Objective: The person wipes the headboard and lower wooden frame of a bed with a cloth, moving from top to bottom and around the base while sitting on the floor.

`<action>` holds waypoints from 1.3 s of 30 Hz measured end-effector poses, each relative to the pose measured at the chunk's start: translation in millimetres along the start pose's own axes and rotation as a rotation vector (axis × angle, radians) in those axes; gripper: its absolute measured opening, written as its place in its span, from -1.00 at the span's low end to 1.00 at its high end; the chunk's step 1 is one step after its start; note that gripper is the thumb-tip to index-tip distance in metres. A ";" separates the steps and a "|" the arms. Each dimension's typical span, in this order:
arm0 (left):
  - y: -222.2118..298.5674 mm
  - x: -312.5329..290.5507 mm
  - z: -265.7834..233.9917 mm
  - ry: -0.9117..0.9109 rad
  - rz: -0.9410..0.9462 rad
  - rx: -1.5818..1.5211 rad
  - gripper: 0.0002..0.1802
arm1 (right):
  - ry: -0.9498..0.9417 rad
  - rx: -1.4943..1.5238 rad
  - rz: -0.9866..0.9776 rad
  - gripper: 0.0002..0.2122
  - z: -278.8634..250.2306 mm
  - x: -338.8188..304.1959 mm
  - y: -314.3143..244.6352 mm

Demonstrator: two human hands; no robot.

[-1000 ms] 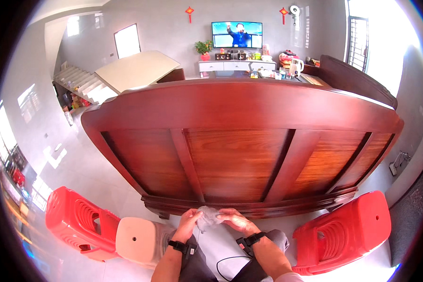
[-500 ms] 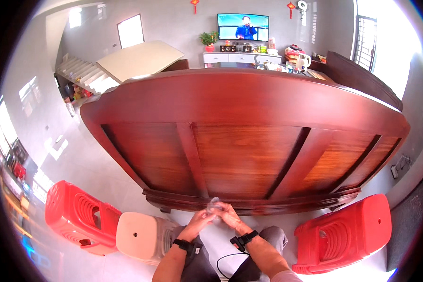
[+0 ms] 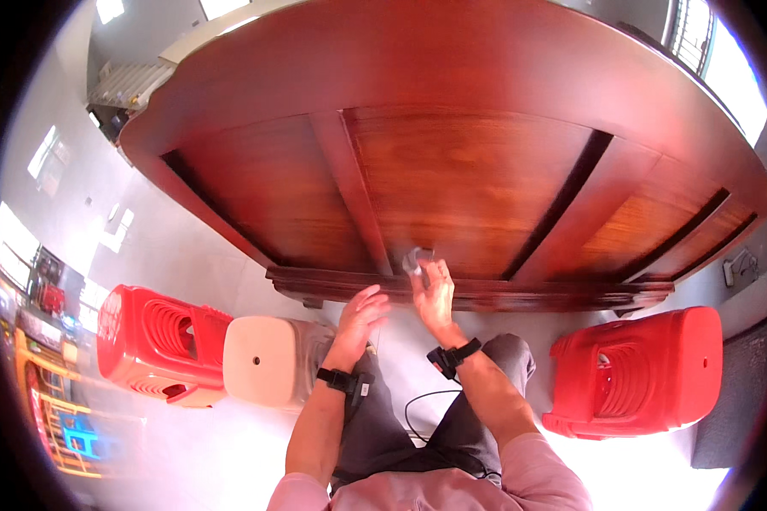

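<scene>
Right hand (image 3: pixel 435 294) and crumpled grey wad (image 3: pixel 417 259) have moved forward, apart from the left hand (image 3: pixel 362 317). The right hand pinches the wad at the wooden panel's (image 3: pixel 460 187) lower area; contact cannot be determined. Left-hand fingers are extended, slightly spread.

Left forearm (image 3: pixel 315 430) angled to about half past twelve, left hand (image 3: pixel 360 321) empty, loosely extended, fingers toward one o'clock. Right forearm (image 3: pixel 492 399) angled to eleven, right hand (image 3: pixel 435 298) farther forward, fingers bent in a grip, also toward eleven. Hands apart; right sits at the left's two-thirty.
</scene>
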State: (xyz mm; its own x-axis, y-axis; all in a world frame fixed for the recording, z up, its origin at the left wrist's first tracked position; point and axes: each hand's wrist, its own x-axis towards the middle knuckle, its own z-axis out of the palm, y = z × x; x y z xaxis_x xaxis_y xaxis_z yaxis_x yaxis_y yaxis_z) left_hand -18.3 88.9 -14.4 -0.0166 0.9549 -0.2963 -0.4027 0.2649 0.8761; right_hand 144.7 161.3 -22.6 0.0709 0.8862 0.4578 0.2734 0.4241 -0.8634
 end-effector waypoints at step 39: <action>-5.3 3.7 -1.1 -0.011 -0.020 0.067 -0.65 | -0.029 -0.660 -0.095 -0.84 57.4 -24.8 63.6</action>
State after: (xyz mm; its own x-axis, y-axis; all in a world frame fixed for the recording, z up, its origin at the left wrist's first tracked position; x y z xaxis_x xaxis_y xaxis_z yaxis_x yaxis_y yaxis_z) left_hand -17.3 90.8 -20.6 0.0011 0.9509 -0.3096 -0.3406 0.2915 0.8939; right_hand 105.2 176.9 -101.0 -0.0058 0.8590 0.5120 0.8078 0.3058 -0.5039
